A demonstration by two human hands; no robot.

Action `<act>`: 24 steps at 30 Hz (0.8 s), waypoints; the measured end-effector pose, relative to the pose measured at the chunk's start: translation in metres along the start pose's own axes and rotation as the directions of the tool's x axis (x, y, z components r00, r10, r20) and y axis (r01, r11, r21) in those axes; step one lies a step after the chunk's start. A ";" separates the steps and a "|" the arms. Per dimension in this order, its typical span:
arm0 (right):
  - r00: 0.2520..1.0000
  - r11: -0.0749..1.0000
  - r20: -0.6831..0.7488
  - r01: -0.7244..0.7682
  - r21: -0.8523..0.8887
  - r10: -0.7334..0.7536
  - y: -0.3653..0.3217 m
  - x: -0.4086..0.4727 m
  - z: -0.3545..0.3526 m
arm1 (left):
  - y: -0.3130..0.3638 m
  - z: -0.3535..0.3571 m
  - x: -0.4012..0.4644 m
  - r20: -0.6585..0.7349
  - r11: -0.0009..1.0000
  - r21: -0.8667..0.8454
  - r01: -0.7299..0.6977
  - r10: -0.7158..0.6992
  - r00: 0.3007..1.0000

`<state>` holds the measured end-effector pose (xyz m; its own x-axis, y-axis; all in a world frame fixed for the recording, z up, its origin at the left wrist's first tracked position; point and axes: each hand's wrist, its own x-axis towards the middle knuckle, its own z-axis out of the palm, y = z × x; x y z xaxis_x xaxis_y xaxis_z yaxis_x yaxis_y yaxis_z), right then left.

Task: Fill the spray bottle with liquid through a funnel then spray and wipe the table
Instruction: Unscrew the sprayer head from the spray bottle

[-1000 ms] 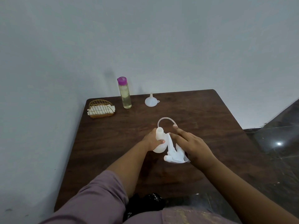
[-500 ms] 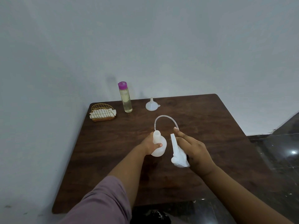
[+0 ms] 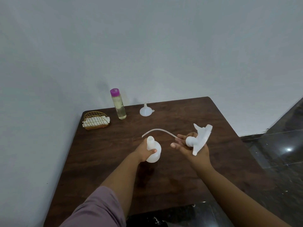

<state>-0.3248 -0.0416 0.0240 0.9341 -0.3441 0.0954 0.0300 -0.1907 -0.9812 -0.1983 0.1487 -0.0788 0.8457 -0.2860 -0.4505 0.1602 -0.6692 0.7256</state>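
My left hand (image 3: 144,151) grips the white spray bottle (image 3: 154,149), which stands upright on the brown table (image 3: 188,122) with its neck uncovered. To its right, my right hand (image 3: 195,148) holds the white spray head (image 3: 200,138) lifted off the bottle. Its thin dip tube (image 3: 159,130) arcs leftward, ending just above and left of the bottle's neck. A white funnel (image 3: 146,110) sits mouth-down near the far edge. Beside it stands a clear bottle of pale yellow liquid (image 3: 118,106) with a purple cap.
A gold wire holder with white napkins (image 3: 95,120) stands at the table's far left corner. A pale wall runs along the back and left. Dark glossy floor (image 3: 282,153) lies to the right of the table.
My right hand has pulled the spray head up and to the right, drawing the dip tube out of the bottle. My left hand stays on the bottle.
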 end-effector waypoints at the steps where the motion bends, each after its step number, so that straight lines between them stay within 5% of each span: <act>1: 0.998 0.998 -0.029 -0.052 0.042 0.053 0.002 0.003 -0.001 | -0.001 0.001 0.001 0.001 1.000 0.000 -0.003 0.003 1.000; 5: 0.938 0.847 -0.135 -0.217 0.486 0.318 0.012 0.019 -0.010 | -0.004 0.003 0.005 0.002 1.000 0.007 -0.019 0.019 1.000; 10: 0.745 0.628 -0.228 -0.309 0.715 0.626 0.044 0.044 -0.032 | -0.008 0.006 0.009 -0.014 0.999 -0.016 -0.032 0.032 0.999; 14: 0.561 0.415 -0.173 -0.339 0.844 0.810 0.072 0.052 -0.038 | -0.012 0.006 0.009 -0.021 0.999 -0.029 -0.045 0.044 0.999; 19: 0.485 0.182 -0.001 -0.327 0.927 0.875 0.104 0.053 -0.036 | -0.016 0.006 0.011 -0.022 0.999 -0.029 -0.042 0.041 0.999; 24: 0.508 0.110 0.085 -0.342 0.933 0.857 0.124 0.050 -0.030 | -0.016 0.009 0.010 -0.024 0.999 -0.016 -0.036 0.036 0.999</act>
<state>-0.2846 -0.1098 -0.0878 0.5306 -0.2598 -0.8068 0.0160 0.9548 -0.2969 -0.1967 0.1503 -0.1000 0.8627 -0.2932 -0.4120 0.1380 -0.6473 0.7497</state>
